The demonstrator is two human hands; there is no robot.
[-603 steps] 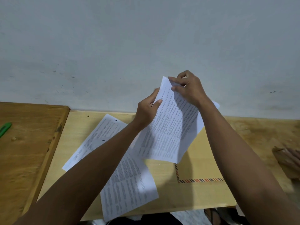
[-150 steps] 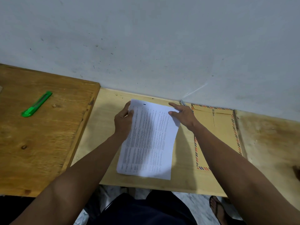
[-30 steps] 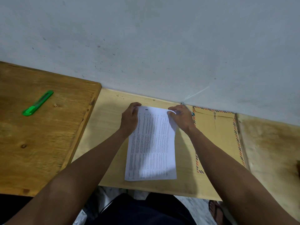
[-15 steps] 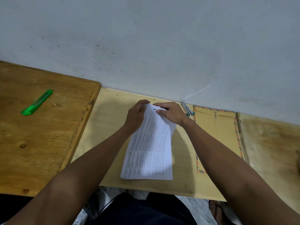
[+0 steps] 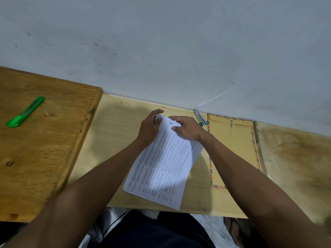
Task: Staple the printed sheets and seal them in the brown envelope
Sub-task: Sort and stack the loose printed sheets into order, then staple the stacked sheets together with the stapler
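Just above the centre of the frame the left hand (image 5: 149, 128) curls its fingers round the top left corner of the white printed sheets of paper (image 5: 163, 162), gripping the edge. The right hand (image 5: 187, 128) lies on the top right part of the same stack, its fingers bent and pressing or pinching the paper near the top edge; which of the two I cannot tell. The sheets are thin and flat, covered with fine dark lines of print, and they slant from the hands down towards the lower centre, their bottom corner reaching the near edge of the pale smooth wooden tabletop (image 5: 116, 140). Right of the stack lies the brown paper envelope with a striped red and blue border (image 5: 238, 144), flat on the wood, its flap end towards the wall. Between the right hand and the envelope's top left corner sits a small metal stapler with a teal tip (image 5: 200, 119). At the left stands a darker, grainy wooden table (image 5: 44, 158), bearing a slim green plastic utility knife (image 5: 25, 112). A scuffed grey-white wall (image 5: 161, 42) fills the upper frame.
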